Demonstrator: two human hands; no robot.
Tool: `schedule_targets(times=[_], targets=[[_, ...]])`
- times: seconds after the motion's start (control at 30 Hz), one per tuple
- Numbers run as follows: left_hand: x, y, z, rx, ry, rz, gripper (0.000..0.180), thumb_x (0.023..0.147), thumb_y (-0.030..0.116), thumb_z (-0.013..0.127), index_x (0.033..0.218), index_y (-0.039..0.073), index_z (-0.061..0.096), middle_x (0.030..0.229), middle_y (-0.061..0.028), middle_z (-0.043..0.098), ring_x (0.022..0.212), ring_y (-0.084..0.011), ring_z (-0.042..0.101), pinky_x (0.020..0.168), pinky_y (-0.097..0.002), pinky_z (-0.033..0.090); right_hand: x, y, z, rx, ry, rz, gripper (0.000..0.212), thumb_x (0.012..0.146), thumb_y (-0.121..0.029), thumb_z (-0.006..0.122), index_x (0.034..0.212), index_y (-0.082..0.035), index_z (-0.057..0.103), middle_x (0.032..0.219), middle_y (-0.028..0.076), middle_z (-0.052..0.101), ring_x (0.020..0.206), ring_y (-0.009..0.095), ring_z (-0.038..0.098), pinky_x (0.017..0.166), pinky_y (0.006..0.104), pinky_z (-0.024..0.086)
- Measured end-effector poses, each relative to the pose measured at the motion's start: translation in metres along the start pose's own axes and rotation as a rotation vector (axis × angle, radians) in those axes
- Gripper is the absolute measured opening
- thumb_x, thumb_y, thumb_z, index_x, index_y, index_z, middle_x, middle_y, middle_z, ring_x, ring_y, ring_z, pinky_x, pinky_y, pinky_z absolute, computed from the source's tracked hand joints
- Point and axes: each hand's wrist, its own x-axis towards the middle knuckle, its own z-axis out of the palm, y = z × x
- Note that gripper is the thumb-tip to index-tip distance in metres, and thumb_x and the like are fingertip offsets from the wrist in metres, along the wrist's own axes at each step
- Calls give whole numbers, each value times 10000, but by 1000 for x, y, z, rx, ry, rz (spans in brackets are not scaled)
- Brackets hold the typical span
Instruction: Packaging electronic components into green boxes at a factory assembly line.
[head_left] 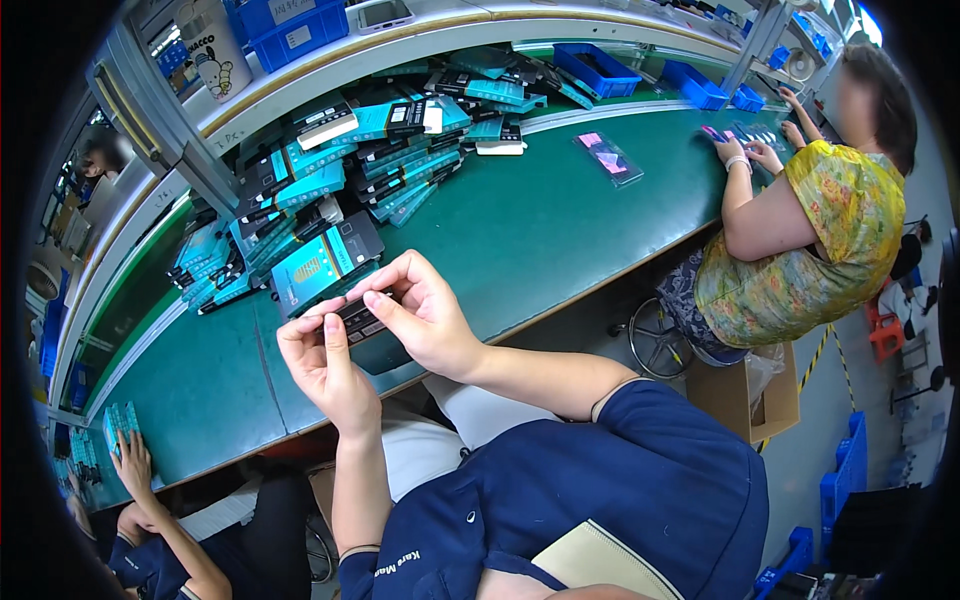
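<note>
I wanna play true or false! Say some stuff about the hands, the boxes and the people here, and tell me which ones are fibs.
1. The left hand and the right hand are both on one dark box. True.

2. The table is bright red. False: it is green.

3. A heap of blue-and-black boxes lies on the table. True.

4. The co-worker on the right has a plain black top. False: it is yellow with a flowery pattern.

5. A blue bin stands at the table's far side. True.

6. The right hand is lying flat on the table. False: its fingers are at the dark box.
</note>
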Motion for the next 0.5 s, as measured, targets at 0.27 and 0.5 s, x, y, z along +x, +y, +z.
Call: schedule_targets(times=[0.27, 0.5], targets=[[-30, 6, -29, 301, 82, -150, 438, 1066, 264, 403, 1469, 95, 365, 1440, -94, 438, 1288, -210, 451, 1014, -365, 408, -26, 20, -28, -780, -244, -791, 554, 727, 45, 786, 1135, -96, 439, 1022, 201, 651, 928, 332, 662, 715, 431, 506], [-40, 35, -100, 316, 83, -273, 607, 980, 15, 538, 1521, 4, 263, 1486, -165, 413, 1303, -210, 458, 1065, -335, 386, -38, 20, -16, -798, -852, -495, 168, 769, -129, 756, 736, -79, 599, 898, 61, 689, 846, 268, 671, 798, 404, 515]])
